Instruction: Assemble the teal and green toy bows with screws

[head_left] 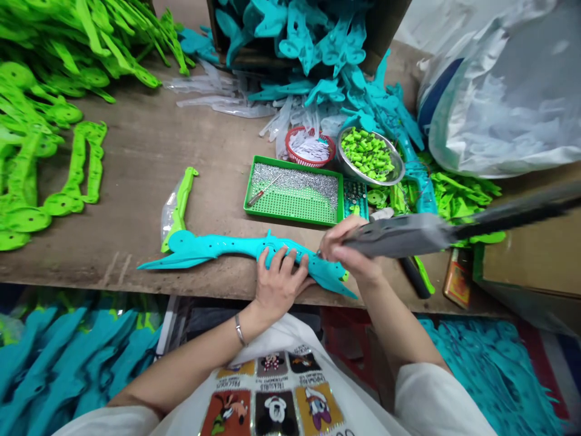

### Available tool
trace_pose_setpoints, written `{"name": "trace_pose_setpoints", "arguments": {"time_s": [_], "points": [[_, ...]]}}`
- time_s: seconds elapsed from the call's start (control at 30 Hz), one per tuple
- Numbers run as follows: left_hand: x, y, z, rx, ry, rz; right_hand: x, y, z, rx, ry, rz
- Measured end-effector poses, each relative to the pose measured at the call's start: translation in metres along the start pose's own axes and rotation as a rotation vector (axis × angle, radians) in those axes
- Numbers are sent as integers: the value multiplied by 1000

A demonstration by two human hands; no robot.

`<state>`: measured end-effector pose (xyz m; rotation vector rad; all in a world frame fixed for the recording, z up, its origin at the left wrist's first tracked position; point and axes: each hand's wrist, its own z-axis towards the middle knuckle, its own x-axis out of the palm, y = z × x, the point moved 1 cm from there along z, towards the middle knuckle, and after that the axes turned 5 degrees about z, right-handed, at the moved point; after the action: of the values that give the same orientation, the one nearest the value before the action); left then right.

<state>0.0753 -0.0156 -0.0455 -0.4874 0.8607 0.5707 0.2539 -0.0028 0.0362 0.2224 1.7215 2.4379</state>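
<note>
A long turquoise plastic bow-shaped piece [227, 245] lies along the front of the bench. My left hand [280, 281] grips its middle from the near side, fingers bent over the top and holding it down. In my right hand [349, 247] is a grey electric screwdriver [399, 235], its tip end angled down at the right part of the piece. My right fingers hide most of the tip, so contact with a screw cannot be seen. A lime-green handle-shaped part [183, 203] touches or lies close behind the piece's left end.
Behind stand a green tray [295, 212] of screws with a small screwdriver [263, 191], a red basket [290, 151] and a metal bowl [398, 172] of green bits. Green parts [59, 72] heap left; a turquoise-filled box [385, 36] and white sack [454, 127] stand behind.
</note>
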Motion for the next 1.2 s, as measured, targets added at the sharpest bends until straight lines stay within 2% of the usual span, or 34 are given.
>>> {"name": "trace_pose_setpoints", "arguments": {"time_s": [0.07, 0.13, 0.2, 0.27, 0.4, 0.57, 1.2], "points": [[-3, 0, 2, 1, 21, 18, -6, -2, 22, -129, -142, 106], [-4, -1, 3, 5, 36, 34, -13, -11, 44, -222, -333, 114], [-5, -1, 3, 8, 40, 39, -21, -24, 61, -215, -450, 51], [-5, 0, 3, 8, 36, 34, -27, -39, 71, -180, -499, -24], [-4, 0, 2, 7, 36, 21, -36, -60, 78, -166, -519, -67], [-2, 0, 1, 7, 25, 17, -40, -70, 79, -139, -522, -96], [-2, -1, 2, 3, 30, 28, -36, -66, 83, -120, -505, -30]]}}
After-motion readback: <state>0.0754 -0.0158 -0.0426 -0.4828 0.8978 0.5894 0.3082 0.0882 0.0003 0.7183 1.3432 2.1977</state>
